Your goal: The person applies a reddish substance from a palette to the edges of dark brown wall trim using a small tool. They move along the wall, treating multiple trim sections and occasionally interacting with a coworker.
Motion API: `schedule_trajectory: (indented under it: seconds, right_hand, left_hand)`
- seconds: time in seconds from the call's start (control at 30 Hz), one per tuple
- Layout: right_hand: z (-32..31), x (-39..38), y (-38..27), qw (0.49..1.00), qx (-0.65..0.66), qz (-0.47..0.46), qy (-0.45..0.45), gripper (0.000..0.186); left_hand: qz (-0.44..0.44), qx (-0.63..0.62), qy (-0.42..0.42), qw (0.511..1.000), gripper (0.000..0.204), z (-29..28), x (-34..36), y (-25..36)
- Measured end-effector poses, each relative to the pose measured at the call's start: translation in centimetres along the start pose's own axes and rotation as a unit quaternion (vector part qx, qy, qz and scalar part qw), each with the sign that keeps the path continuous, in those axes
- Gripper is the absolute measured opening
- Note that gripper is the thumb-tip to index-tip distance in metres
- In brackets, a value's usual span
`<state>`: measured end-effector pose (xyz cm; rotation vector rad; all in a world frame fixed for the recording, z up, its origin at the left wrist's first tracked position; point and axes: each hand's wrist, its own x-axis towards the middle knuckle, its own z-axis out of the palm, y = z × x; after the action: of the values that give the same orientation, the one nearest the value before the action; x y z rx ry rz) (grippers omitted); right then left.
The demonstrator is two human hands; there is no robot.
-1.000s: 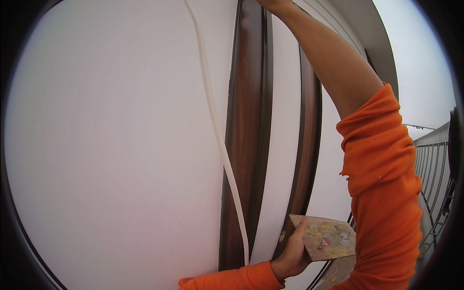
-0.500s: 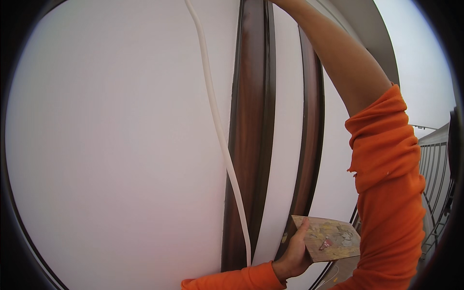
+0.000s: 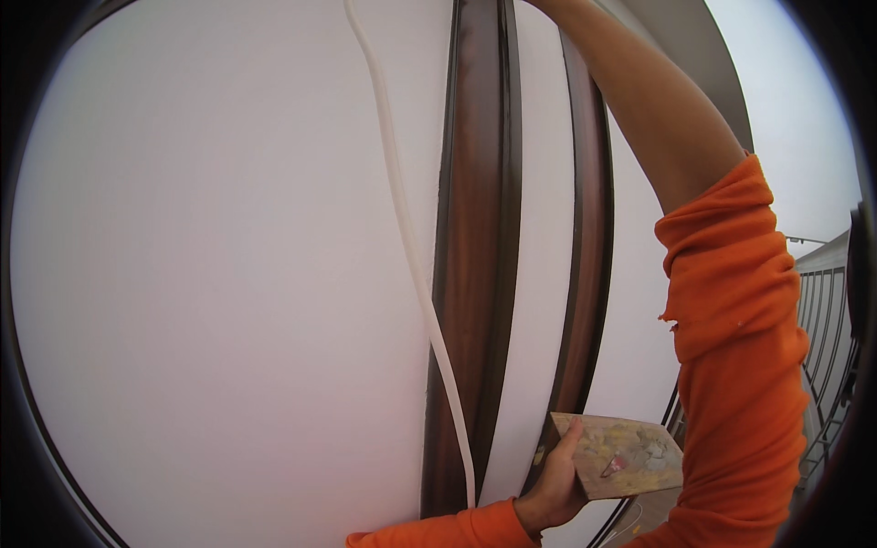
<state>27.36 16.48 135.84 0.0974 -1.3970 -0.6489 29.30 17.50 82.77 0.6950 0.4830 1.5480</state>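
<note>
My left hand point(image 3: 554, 490) is closed on a wooden board point(image 3: 621, 455), its thumb lying over the near edge. The board is flat, held low at the right, and its face is smeared with dried grey and yellowish patches around a small red-and-white mark. My right arm point(image 3: 662, 119) reaches up across the right side, its orange sleeve point(image 3: 735, 301) pushed up to the elbow. The right hand itself is beyond the top edge, so whatever it touches is hidden.
A white wall point(image 3: 219, 274) fills the left. Dark brown wooden trim point(image 3: 477, 228) runs up it, with a second brown strip point(image 3: 589, 237) farther right. A pale hose or cable point(image 3: 399, 196) hangs in front. Metal railings point(image 3: 822, 315) stand at the far right.
My raised right arm has shifted slightly right. The board in my left hand has dipped a little, with the grip unchanged.
</note>
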Motion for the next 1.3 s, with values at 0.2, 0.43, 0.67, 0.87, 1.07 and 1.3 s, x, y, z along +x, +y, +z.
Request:
schedule_trajectory:
  seconds: [0.2, 0.43, 0.67, 0.87, 1.07, 1.3]
  right_hand:
    - [0.3, 1.0, 0.3, 0.999, 0.042, 0.007, -0.01, 0.017]
    - [-2.3, -1.2, -0.7, 0.997, 0.081, 0.006, 0.019, 0.017]
    - [2.2, -3.6, 1.8, 0.979, 0.019, -0.147, 0.142, 0.017]
    - [3.6, -2.7, 2.1, 0.937, -0.081, -0.236, 0.245, 0.013]
    - [4.2, -2.2, 1.1, 0.932, -0.085, -0.21, 0.284, 0.011]
    - [5.4, -2.0, 1.8, 0.935, -0.109, -0.189, 0.281, 0.009]
  left_hand:
    - [0.004, -0.002, 0.003, 1.0, 0.073, -0.4, 0.1, -0.1]
    - [0.003, 0.0, 0.004, 1.0, 0.074, 0.4, -0.2, -0.1]
    - [0.016, 0.007, 0.018, 1.0, 0.074, -0.8, 0.1, -0.2]
    - [0.003, 0.001, 0.01, 1.0, 0.074, -0.2, 0.3, -0.2]
    - [0.023, -0.008, 0.0, 1.0, 0.074, -0.6, -0.1, -0.2]
    - [0.012, -0.002, 0.013, 1.0, 0.073, 0.0, -0.4, 0.1]
